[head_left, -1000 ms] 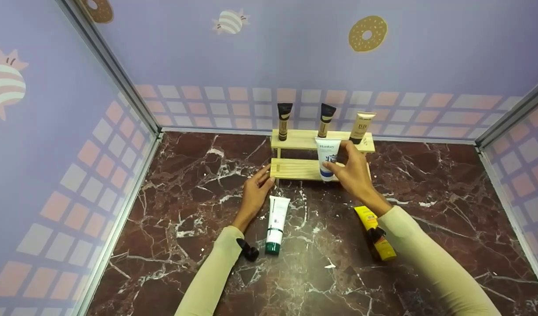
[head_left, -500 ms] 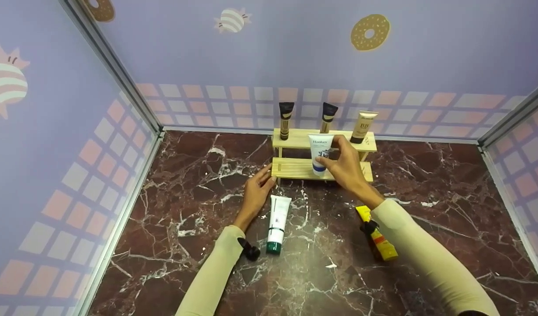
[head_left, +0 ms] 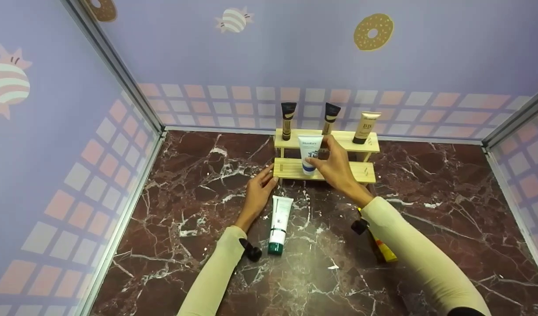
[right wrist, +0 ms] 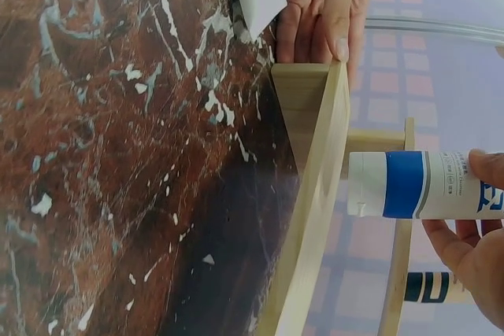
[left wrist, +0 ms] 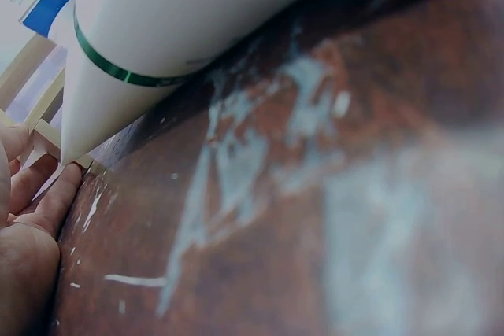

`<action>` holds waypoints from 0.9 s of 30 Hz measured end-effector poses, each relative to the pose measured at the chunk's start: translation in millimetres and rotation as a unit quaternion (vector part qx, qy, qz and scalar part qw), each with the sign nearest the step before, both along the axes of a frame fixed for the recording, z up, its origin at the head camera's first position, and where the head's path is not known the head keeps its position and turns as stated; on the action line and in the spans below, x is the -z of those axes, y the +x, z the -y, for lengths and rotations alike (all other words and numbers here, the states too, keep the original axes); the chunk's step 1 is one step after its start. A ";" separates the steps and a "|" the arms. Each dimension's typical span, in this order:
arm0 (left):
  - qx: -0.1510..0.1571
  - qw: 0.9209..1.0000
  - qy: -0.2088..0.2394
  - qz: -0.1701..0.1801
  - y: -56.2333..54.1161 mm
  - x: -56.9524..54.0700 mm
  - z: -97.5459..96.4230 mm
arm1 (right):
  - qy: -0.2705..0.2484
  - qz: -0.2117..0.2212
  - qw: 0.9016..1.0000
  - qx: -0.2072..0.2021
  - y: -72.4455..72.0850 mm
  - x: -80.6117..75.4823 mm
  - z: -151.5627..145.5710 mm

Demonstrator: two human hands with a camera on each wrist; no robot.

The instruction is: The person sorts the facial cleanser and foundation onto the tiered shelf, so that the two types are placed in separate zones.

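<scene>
My right hand (head_left: 337,167) pinches a white squeeze tube (head_left: 310,153) with a blue band, cap downward, over the lower step of a two-tier wooden rack (head_left: 348,171). In the right wrist view, its white cap (right wrist: 365,184) is close above the lower shelf. My left hand (head_left: 256,194) rests against the rack's left end, thumb at the front corner and fingers along the side. Beside this hand, a white tube with a green cap (head_left: 281,224) lies on the table; in the left wrist view the same tube (left wrist: 157,21) fills the upper left.
On the upper tier stand two black-and-gold tubes (head_left: 287,120) (head_left: 331,118) and a gold BB tube (head_left: 366,127). A yellow tube (head_left: 386,252) lies partly hidden under my right sleeve. Patterned wall panels (head_left: 295,48) enclose the marbled table (head_left: 198,184) at the back and sides.
My right hand has carried the white-and-blue tube leftward over the lower step. The right forearm now covers more of the yellow tube. My left hand stays at the rack's end.
</scene>
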State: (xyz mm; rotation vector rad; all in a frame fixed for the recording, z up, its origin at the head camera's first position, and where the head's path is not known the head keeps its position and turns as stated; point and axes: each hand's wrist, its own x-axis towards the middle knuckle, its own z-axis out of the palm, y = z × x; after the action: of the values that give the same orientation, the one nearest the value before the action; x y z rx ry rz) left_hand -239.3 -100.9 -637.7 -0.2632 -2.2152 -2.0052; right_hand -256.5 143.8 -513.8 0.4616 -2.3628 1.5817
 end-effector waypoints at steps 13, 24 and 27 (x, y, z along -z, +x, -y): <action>0.007 1.000 0.005 0.014 0.4 -1.5 0.4 | 0.005 -0.012 1.000 -0.009 -6.2 3.6 27.9; 0.008 1.000 0.013 0.011 -0.3 0.3 0.5 | 0.005 -0.007 1.000 -0.011 -10.9 7.2 45.0; 0.011 1.000 0.013 0.012 -0.6 -0.2 0.4 | 0.003 -0.006 1.000 -0.019 -11.4 10.0 45.0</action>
State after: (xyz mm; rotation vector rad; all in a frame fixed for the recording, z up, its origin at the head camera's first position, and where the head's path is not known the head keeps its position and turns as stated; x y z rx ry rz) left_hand -239.9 -101.4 -637.5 -0.2621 -2.2094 -2.0570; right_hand -267.9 98.8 -523.7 0.5182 -2.3651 1.5836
